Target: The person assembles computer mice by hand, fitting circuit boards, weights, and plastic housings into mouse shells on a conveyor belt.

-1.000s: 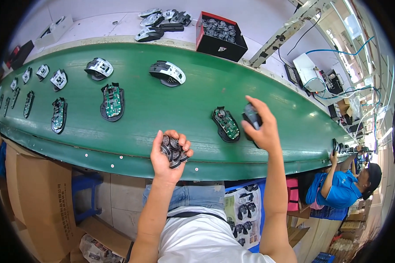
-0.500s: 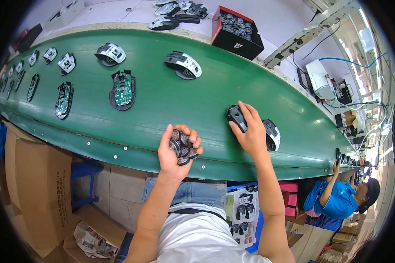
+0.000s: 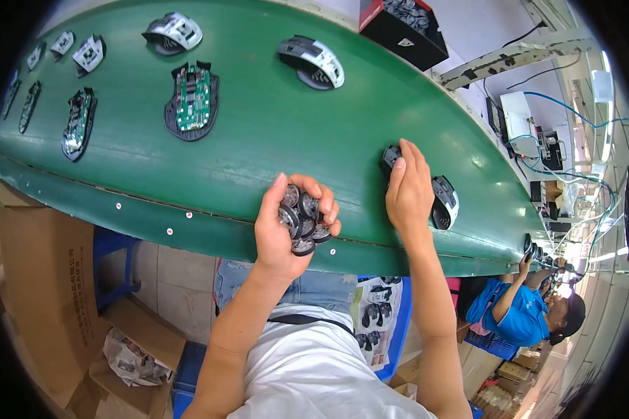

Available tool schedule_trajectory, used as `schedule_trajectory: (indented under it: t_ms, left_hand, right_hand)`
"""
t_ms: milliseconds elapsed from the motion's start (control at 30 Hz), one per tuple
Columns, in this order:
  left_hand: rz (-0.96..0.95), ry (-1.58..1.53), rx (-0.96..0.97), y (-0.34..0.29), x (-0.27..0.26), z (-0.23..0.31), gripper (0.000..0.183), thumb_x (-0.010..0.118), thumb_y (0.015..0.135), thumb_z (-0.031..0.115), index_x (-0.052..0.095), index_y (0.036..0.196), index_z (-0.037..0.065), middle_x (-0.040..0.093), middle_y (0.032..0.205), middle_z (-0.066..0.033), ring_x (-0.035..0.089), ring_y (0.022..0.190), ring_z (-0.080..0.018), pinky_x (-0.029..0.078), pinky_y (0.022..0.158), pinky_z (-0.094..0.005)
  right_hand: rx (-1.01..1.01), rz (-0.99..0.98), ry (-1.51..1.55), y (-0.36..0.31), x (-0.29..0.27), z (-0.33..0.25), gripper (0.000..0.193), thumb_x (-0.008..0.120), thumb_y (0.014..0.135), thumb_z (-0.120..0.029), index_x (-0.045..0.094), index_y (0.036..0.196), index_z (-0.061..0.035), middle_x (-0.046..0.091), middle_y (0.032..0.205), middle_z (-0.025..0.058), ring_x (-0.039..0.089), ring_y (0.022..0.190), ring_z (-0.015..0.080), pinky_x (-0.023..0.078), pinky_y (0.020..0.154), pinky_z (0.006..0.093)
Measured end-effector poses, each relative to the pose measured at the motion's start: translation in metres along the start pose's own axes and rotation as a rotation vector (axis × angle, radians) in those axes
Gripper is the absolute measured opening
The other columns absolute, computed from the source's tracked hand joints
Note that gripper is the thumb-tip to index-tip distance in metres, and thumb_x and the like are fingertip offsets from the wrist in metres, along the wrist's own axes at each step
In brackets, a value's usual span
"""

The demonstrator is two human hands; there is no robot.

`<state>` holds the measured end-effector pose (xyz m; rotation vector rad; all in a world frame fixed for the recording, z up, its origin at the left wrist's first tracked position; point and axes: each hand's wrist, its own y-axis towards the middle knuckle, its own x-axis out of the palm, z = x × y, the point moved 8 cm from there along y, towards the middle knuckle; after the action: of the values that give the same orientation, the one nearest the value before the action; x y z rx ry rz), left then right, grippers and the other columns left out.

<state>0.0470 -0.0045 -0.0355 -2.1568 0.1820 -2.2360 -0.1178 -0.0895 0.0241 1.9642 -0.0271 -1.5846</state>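
My left hand (image 3: 286, 227) is cupped, palm up, just above the belt's near edge. Its curled fingers hold several small black-rimmed wheels (image 3: 305, 218) with clear centres. Over a black computer mouse (image 3: 391, 158) lies my right hand (image 3: 410, 192), the thumb on top and the fingers close together along its right side, hiding much of it. Close to the right of that hand is a black and white mouse (image 3: 445, 202). Another black and white mouse (image 3: 312, 61) sits farther back. A mouse base with a green circuit board (image 3: 193, 100) lies to the left.
The green belt (image 3: 251, 133) runs across in front of me, with more mouse shells (image 3: 89, 54) and boards at its left. Behind it stands a black and red box (image 3: 404, 31) of wheels. Cardboard boxes (image 3: 45, 272) are at lower left. A person in blue (image 3: 509, 307) works at right.
The view has shifted, so belt things appear higher. My right hand has turned and slid further over the black mouse, covering more of it. My left hand still cups the wheels.
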Motion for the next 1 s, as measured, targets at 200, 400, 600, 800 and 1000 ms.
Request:
schedule_trajectory:
  t_ms: [200,400,600,800,1000]
  left_hand:
    - [-0.015,0.029,0.000,-0.001,0.001,0.001,0.044,0.034,0.106,0.042,0.056,0.094,0.005,0.059,0.082,-0.0125,0.057,0.075,-0.0228,0.051,0.065,-0.0386]
    - [-0.048,0.047,0.017,0.004,0.007,0.000,0.045,0.034,0.106,0.041,0.057,0.094,0.005,0.059,0.082,-0.0124,0.057,0.074,-0.0226,0.052,0.065,-0.0384]
    - [-0.052,0.031,0.041,0.004,0.003,-0.004,0.045,0.036,0.105,0.042,0.059,0.094,0.005,0.060,0.082,-0.0124,0.059,0.075,-0.0231,0.052,0.065,-0.0382]
    - [-0.047,0.055,0.033,0.000,0.000,-0.001,0.045,0.037,0.105,0.042,0.059,0.094,0.005,0.060,0.083,-0.0129,0.059,0.076,-0.0236,0.053,0.066,-0.0394]
    - [-0.044,0.058,0.022,0.002,0.007,-0.007,0.045,0.036,0.105,0.042,0.059,0.094,0.005,0.060,0.082,-0.0122,0.058,0.075,-0.0233,0.052,0.066,-0.0392]
  right_hand:
    - [-0.006,-0.127,-0.086,0.007,0.010,-0.001,0.036,0.046,0.101,-0.017,0.055,0.129,0.0040,0.061,0.126,0.0215,0.060,0.110,0.0391,0.050,0.093,0.0455]
    - [-0.074,-0.057,-0.090,0.010,0.003,0.003,0.036,0.045,0.102,-0.017,0.056,0.127,0.0048,0.061,0.125,0.0228,0.060,0.109,0.0404,0.051,0.092,0.0459]
    - [0.121,-0.144,0.368,0.014,-0.017,0.041,0.049,0.039,0.107,-0.027,0.044,0.144,0.0045,0.044,0.149,0.0251,0.041,0.140,0.0376,0.029,0.117,0.0413]
    - [-0.019,0.009,0.147,0.050,-0.044,0.025,0.047,0.038,0.107,-0.024,0.046,0.142,0.0055,0.043,0.148,0.0269,0.041,0.138,0.0415,0.031,0.116,0.0458]
    - [0.012,-0.066,0.035,0.027,0.004,0.040,0.042,0.044,0.103,-0.023,0.054,0.138,-0.0010,0.049,0.144,0.0252,0.046,0.133,0.0421,0.036,0.112,0.0474]
